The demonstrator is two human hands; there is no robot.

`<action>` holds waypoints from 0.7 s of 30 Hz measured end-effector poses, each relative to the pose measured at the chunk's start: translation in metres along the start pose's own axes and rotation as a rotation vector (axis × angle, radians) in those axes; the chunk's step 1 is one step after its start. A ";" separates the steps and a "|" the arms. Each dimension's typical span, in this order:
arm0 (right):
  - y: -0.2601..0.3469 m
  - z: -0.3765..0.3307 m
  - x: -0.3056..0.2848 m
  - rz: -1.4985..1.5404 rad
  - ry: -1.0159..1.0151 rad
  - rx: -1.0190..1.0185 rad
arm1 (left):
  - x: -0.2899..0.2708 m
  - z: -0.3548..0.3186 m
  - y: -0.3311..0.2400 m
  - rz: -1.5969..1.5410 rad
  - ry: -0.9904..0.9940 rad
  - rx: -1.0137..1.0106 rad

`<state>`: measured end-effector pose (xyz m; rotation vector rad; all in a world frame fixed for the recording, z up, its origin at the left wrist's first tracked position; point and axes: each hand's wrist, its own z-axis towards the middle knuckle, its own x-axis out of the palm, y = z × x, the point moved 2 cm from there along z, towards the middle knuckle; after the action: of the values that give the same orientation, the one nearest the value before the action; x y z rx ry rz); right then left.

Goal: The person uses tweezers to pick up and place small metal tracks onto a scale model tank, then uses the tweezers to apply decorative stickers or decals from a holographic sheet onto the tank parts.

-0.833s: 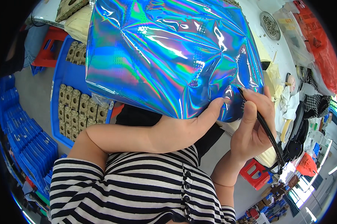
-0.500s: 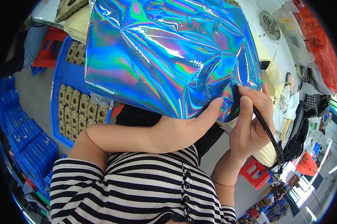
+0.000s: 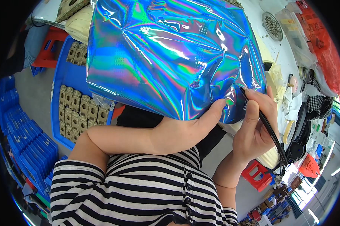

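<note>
A large, creased sheet of shiny blue holographic film [image 3: 151,56] spreads in front of me and hides what lies under it. My left hand [image 3: 189,130] grips its near edge. The thumb lies on top, while the fingers are out of sight below the film. At the near right corner, my right hand [image 3: 256,124] is closed around slim black tweezers [image 3: 269,130], held like a pen. Their tip meets the film just right of my left thumb. Whether the tip pinches anything is too small to tell.
Left stands a blue tray [image 3: 57,116] with rows of camouflage-patterned parts [image 3: 75,118], beyond stacked blue bins [image 3: 30,150]. A round metal dish [image 3: 271,25] of small pieces sits on the white table [image 3: 258,11]. Red stools [image 3: 258,176] flank me. Tape [image 3: 289,132] lies at right.
My right hand and the tweezers have shifted slightly right and nearer me. The film's right side has moved a little with new creases. My left hand stays put.
</note>
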<state>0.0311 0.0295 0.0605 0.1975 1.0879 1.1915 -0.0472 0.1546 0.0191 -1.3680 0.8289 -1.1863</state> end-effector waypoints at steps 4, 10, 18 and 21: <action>0.000 0.000 -0.001 -0.004 -0.016 0.010 | 0.002 0.003 0.002 -0.037 -0.051 0.031; -0.001 0.000 0.000 -0.027 0.015 0.005 | 0.001 -0.002 0.003 0.010 -0.025 -0.001; 0.000 0.000 -0.001 -0.023 0.012 0.007 | 0.001 -0.002 0.003 -0.033 -0.038 -0.042; 0.001 0.000 0.000 -0.028 0.012 0.003 | 0.000 0.000 -0.003 0.021 0.014 -0.023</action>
<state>0.0306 0.0297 0.0613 0.1779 1.0997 1.1674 -0.0474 0.1547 0.0218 -1.3682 0.8675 -1.1742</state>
